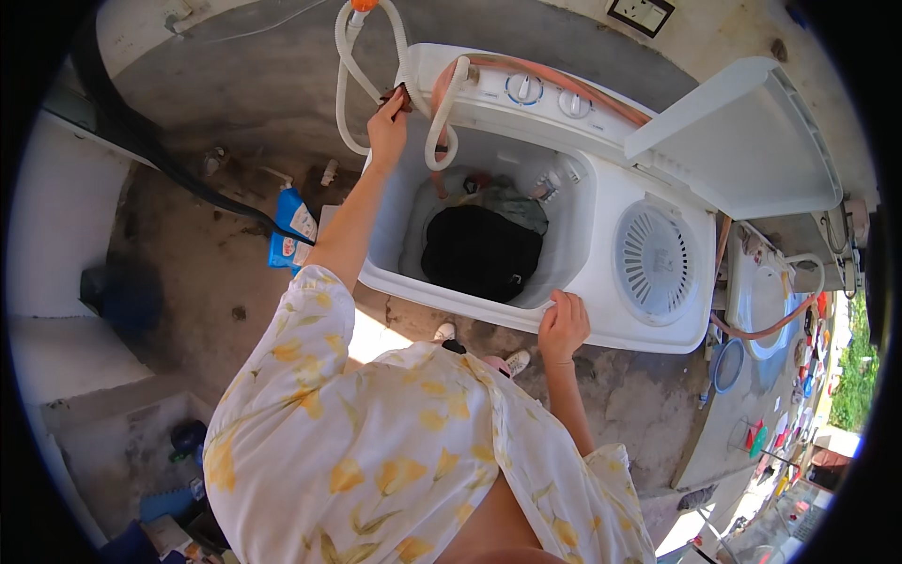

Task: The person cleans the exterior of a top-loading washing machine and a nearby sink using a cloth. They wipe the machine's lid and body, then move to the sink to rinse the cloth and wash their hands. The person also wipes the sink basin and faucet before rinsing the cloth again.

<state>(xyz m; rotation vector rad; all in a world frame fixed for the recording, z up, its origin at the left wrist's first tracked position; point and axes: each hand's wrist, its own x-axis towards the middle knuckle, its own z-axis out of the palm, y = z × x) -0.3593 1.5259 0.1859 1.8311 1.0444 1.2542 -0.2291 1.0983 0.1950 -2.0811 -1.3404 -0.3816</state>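
Before me stands a white twin-tub washing machine (465, 303). My left hand (387, 137) reaches to its back left corner. Between the fingertips is a small dark brown thing (405, 99), too small to name, beside a white corrugated hose (414, 70). The fingers of my right hand (564, 326) curl over the machine's front rim. Inside the wash tub lies a black garment (483, 250), with a grey-green cloth (518, 204) partly under it. A pink hose (438, 99) hangs into the tub at the back. To the right, a translucent inner cover (657, 261) lies over the spin side.
The raised lid (747, 141) leans back at the right. A blue detergent bag (287, 229) stands left of the machine, near a black cord-like strip (162, 155). A washbasin (764, 303) and a blue-rimmed basin (727, 365) are at the right. A socket (641, 13) is on the wall.
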